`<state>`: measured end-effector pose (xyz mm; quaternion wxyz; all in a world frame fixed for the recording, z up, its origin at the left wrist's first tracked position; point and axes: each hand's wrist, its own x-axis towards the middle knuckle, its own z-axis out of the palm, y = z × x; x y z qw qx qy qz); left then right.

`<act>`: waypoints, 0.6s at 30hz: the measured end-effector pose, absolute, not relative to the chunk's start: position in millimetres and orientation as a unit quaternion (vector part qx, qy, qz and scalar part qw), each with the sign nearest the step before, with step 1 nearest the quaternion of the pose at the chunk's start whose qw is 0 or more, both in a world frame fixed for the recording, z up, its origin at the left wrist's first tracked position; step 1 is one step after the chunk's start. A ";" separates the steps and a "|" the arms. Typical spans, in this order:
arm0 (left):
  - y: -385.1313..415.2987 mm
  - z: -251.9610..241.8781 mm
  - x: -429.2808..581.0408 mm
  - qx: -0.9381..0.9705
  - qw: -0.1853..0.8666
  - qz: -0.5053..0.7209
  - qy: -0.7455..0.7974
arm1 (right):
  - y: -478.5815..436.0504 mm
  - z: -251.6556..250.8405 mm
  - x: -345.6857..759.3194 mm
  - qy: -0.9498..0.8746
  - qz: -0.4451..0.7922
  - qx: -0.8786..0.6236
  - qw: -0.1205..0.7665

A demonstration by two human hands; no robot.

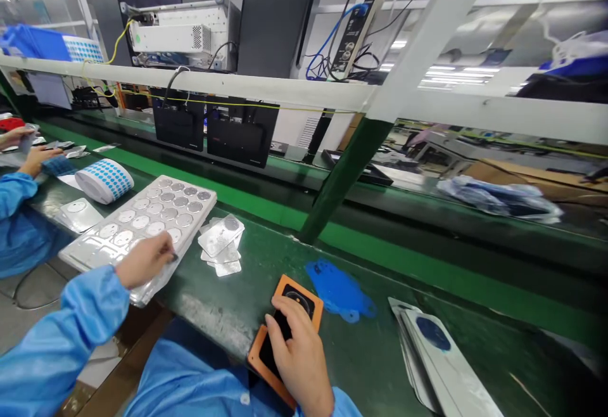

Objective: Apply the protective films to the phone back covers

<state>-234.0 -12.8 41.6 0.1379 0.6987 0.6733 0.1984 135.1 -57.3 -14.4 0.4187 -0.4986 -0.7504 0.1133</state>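
Note:
My left hand (147, 260) is over the near right edge of a clear plastic tray (102, 258) with rows of round, silvery discs. Its fingers are pinched together, with a small dark bit at their tips that I cannot name. My right hand (301, 353) lies over an orange frame (263, 348) at the bench edge, thumb and forefinger apart. Inside the frame sits a black panel with a round ring (300, 296), partly hidden under my fingers. Between the hands is a loose pile of flat clear packets (221, 239).
Blue film pieces (339, 290) lie beyond the frame. Pale flat panels (446, 366) are stacked at right. A roll of blue-dotted stickers (104, 180) stands behind the tray. At far left a co-worker's hands (35, 158) are busy. A green slanted post (349, 173) rises behind the bench.

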 end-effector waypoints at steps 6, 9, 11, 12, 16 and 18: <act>-48.1 32.6 -74.1 0.825 0.184 0.315 0.431 | -61.2 21.8 135.0 -0.834 0.117 -0.415 0.344; -37.0 24.2 -31.8 0.794 0.233 0.405 0.389 | -52.3 19.2 158.1 -0.823 0.111 -0.440 0.342; -24.0 14.3 -22.9 0.763 0.249 0.455 0.385 | -42.2 7.5 177.8 -0.804 0.079 -0.469 0.356; -17.9 7.1 -21.4 0.752 0.252 0.468 0.390 | -36.6 -0.5 186.7 -0.796 0.060 -0.483 0.361; -5.5 -31.6 -17.0 0.739 0.257 0.457 0.423 | -19.5 -35.2 207.4 -0.792 -0.002 -0.490 0.364; -5.7 -48.8 -13.5 0.746 0.256 0.451 0.417 | -18.4 -46.4 210.4 -0.810 -0.020 -0.472 0.348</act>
